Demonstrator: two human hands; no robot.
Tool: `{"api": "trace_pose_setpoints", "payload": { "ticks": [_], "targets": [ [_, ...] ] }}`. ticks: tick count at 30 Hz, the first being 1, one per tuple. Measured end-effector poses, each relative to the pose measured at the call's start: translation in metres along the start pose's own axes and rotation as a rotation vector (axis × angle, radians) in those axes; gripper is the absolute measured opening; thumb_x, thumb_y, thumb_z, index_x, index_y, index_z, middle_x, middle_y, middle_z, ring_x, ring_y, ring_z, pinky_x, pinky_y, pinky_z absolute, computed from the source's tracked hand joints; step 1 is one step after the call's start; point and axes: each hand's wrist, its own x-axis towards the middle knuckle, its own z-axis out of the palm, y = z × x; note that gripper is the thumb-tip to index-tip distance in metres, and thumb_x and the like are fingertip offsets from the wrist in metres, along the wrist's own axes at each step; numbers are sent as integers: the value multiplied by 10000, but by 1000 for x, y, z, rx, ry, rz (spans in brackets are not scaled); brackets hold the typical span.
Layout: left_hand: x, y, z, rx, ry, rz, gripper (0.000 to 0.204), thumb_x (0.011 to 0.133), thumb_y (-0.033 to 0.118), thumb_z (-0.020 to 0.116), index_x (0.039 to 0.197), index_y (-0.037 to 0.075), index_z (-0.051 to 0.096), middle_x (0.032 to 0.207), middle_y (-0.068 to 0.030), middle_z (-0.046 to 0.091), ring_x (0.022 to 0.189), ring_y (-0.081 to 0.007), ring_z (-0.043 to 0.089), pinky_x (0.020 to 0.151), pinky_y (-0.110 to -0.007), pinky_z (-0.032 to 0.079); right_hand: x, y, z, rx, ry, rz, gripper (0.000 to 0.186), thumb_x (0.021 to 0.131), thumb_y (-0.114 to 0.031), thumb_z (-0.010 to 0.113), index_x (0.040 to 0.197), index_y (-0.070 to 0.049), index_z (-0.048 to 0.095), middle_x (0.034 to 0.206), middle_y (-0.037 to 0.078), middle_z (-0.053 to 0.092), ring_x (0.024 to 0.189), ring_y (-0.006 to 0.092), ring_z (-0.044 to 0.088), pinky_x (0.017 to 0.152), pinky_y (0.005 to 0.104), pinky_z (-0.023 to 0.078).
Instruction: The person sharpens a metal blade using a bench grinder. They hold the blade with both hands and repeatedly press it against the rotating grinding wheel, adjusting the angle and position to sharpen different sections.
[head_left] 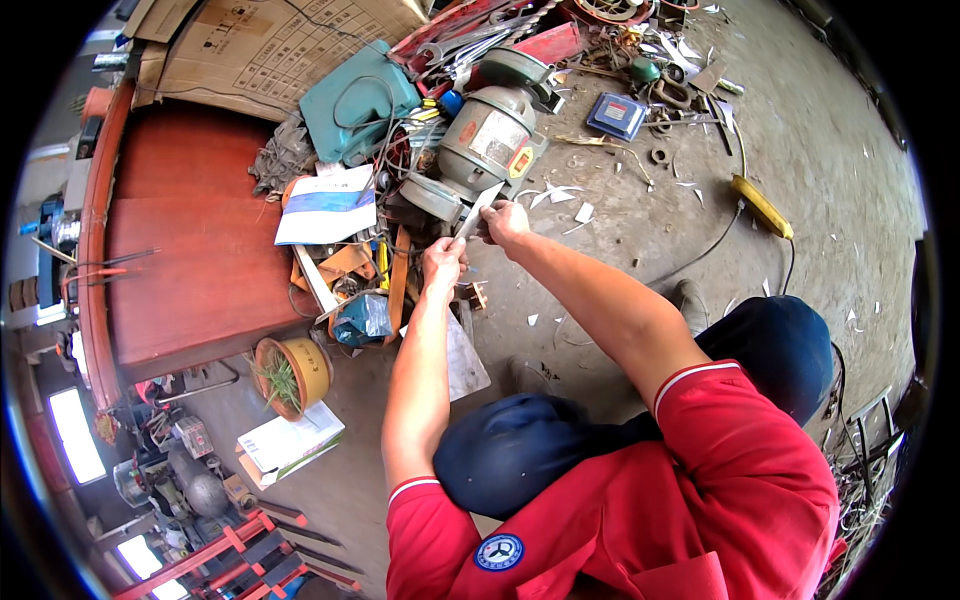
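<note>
Between my two hands is a thin, flat, light-grey strip (478, 212), pointed at its far end; I cannot tell its material. My left hand (443, 264) is closed on the strip's near end, while my right hand (505, 223) pinches it farther along its right side. Just beyond them on the floor sits a grey-green bench grinder (490, 135). The strip is beside the grinder's near wheel guard (434, 197); whether it touches the wheel is hidden. My fingertips are partly hidden too.
Left of the grinder lie a blue-and-white booklet (327, 207), a teal case (360, 100) and a wooden box of tools (350, 275). A red-brown cabinet (200, 240) and potted plant (290, 375) stand farther left. A yellow power strip (762, 206) trails cable at right. Scraps litter the floor.
</note>
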Motion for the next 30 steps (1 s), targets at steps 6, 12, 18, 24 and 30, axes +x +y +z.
{"api": "trace_pose_setpoints", "payload": {
  "ticks": [6, 12, 18, 24, 30],
  "targets": [
    [5, 9, 3, 25, -4, -6, 205, 945, 232, 673, 946, 27, 678, 688, 1, 595, 546, -84, 522, 498, -257, 423, 2, -5, -5, 48, 16, 26, 187, 996, -179, 596, 1004, 1, 646, 770, 96, 692, 633, 179, 682, 545, 317, 560],
    [10, 5, 2, 20, -9, -6, 202, 956, 231, 669, 947, 29, 679, 688, 1, 595, 541, -81, 507, 499, -256, 423, 1, -7, -5, 87, 13, 42, 177, 990, -171, 610, 1000, 2, 644, 763, 96, 693, 612, 179, 680, 527, 311, 554],
    [4, -6, -1, -25, 5, -3, 190, 966, 219, 659, 936, 32, 678, 676, 3, 586, 537, -82, 501, 501, -253, 420, -2, 0, 0, 16, 6, 1, 189, 989, -177, 616, 961, 7, 654, 762, 96, 693, 608, 174, 672, 523, 311, 548],
    [-5, -14, -2, -29, 42, 3, 191, 970, 230, 659, 930, 44, 671, 676, 10, 578, 532, -84, 499, 502, -253, 421, -2, 12, 5, -43, 0, -25, 211, 988, -178, 617, 937, 20, 666, 760, 101, 692, 607, 175, 664, 527, 315, 545],
    [-7, -28, -10, -54, 32, -5, 184, 977, 245, 652, 923, 70, 659, 690, 18, 581, 533, -80, 499, 508, -251, 423, -5, 20, 12, -111, -2, -54, 214, 981, -173, 616, 942, 30, 671, 737, 101, 691, 582, 173, 657, 517, 315, 541]
  ]
}}
